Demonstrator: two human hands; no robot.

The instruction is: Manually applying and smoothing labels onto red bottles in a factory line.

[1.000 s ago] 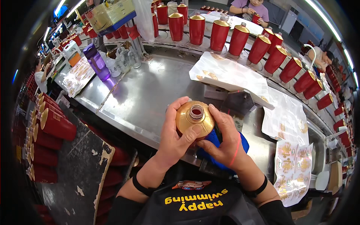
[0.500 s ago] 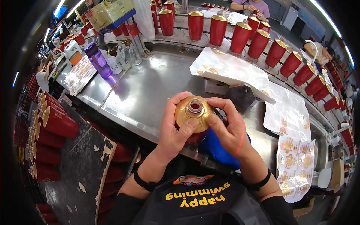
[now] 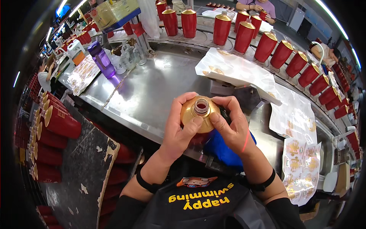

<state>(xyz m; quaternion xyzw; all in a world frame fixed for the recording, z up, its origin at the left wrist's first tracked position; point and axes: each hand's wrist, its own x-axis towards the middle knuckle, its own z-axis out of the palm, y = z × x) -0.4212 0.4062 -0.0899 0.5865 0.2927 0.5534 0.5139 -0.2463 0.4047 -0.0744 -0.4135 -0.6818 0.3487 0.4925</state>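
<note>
Between my hands stands a red bottle (image 3: 203, 121) with a gold shoulder and a bare, clear threaded neck facing up. My left hand (image 3: 182, 125) wraps its left side, the thumb pressed on the gold near the neck. From the right, my right hand (image 3: 230, 124) grips it the same way, its thumb also on the gold shoulder. Most of the red body is hidden under the shoulder and hands. A blue cloth-like bundle (image 3: 224, 149) lies just below my right hand. A thin red light line crosses my right wrist.
Red bottles (image 3: 222, 29) line a curved conveyor beyond the steel table (image 3: 152, 86). Sheets of printed decals (image 3: 301, 168) lie to the right, near a dark angled block (image 3: 247, 97). A purple water bottle (image 3: 101, 61) stands at left. More red bottles (image 3: 61, 122) lie by a worn board (image 3: 80, 171).
The bottles on the conveyor have shifted along it. Both hands keep hold of the red bottle, with only slight shifts of the thumbs.
</note>
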